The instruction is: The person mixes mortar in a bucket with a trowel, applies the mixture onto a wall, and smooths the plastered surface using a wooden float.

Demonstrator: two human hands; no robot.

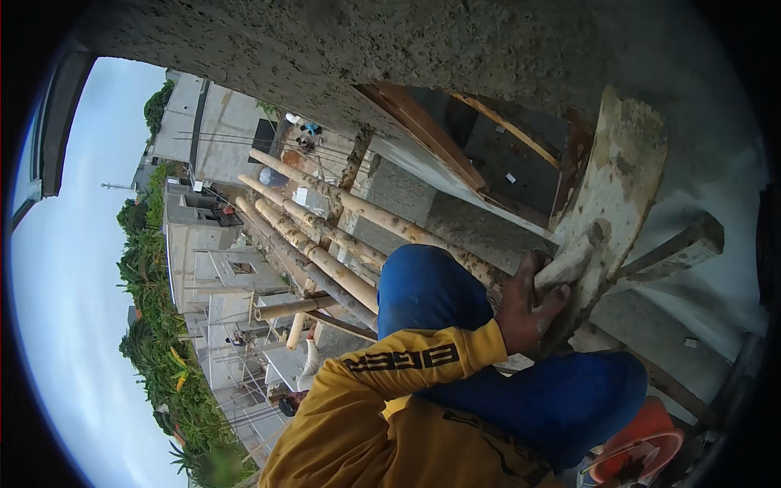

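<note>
My left hand (529, 305), at the end of a yellow sleeve, is wrapped round the mortar-crusted handle of a plastering float (625, 154). The float's long pale board is smeared with mortar and stands tilted, close to an opening with a wooden frame (423, 134). Above it spreads a rough, grey plastered wall surface (309, 41). Low on the right, a dark shape like my right hand (630, 470) shows over an orange-red bucket (647, 447); its fingers are too dark to make out. My knees in blue trousers lie on both sides of the left forearm.
Several bamboo poles (325, 264) run past my knee on the left, high above the ground. A wooden beam (679, 252) juts out behind the float. Farther down are a co-worker (293, 400), more people (307, 134), unfinished grey buildings (232, 272) and green trees (150, 309).
</note>
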